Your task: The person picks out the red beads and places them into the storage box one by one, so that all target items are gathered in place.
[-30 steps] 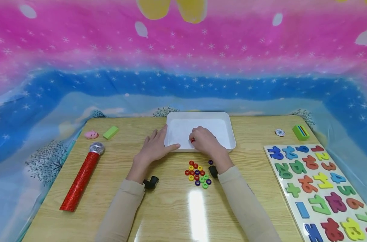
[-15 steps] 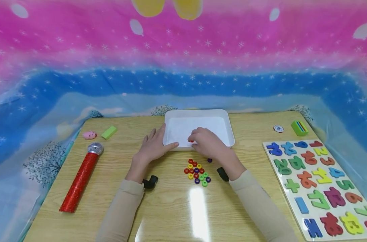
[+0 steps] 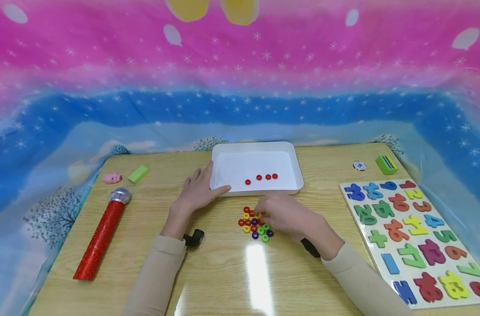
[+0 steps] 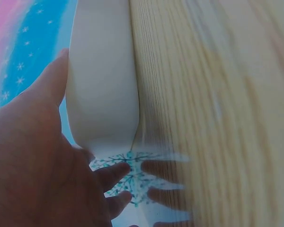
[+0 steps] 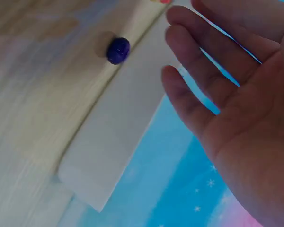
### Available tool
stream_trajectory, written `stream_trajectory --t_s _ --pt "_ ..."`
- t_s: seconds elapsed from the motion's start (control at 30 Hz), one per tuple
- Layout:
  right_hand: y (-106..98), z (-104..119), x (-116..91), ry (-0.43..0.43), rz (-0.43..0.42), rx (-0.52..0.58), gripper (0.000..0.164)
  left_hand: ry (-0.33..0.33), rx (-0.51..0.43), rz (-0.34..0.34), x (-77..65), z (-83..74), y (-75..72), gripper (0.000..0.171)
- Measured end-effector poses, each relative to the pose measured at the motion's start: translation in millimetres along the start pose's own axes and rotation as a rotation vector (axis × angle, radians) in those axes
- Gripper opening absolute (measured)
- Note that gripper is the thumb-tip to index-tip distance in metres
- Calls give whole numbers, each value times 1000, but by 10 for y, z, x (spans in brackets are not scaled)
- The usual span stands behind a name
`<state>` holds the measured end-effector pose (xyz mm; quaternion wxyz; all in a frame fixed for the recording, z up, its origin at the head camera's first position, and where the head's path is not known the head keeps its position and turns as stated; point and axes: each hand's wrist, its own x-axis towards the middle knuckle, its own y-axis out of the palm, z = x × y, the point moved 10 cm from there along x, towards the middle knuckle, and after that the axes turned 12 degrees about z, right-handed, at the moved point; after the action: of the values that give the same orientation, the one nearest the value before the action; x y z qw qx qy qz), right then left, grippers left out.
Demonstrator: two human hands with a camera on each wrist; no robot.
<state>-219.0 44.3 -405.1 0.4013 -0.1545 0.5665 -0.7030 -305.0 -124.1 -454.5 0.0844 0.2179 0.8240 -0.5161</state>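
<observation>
A white tray stands at the back of the table, with several red rings lying in a rough row inside. My left hand rests at its front left corner, fingers stretched along the side and thumb along the front rim. In the left wrist view that hand frames the tray wall. My right hand is over the pile of small red, yellow, green and purple rings, partly covering it. The right wrist view shows its fingers loosely bent, nothing visible between them, near a purple ring.
On the left lie a red glitter microphone, a pink toy pig and a green block. At right are a poker chip, a striped green block and a number puzzle board.
My right hand has left the tray and come back toward the pile of rings, leaving a red ring in the tray. My left hand keeps its place at the tray corner.
</observation>
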Motion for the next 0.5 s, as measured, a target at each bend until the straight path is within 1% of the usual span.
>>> stream_trajectory --t_s 0.17,0.37,0.5 --pt "117 -13 -6 19 22 -5 10 1 -7 1 -7 9 -2 105" --pt "182 -25 51 29 1 -40 7 0 -1 14 7 16 6 104" --pt "186 -23 75 58 -12 -61 7 -2 -5 12 5 19 4 105"
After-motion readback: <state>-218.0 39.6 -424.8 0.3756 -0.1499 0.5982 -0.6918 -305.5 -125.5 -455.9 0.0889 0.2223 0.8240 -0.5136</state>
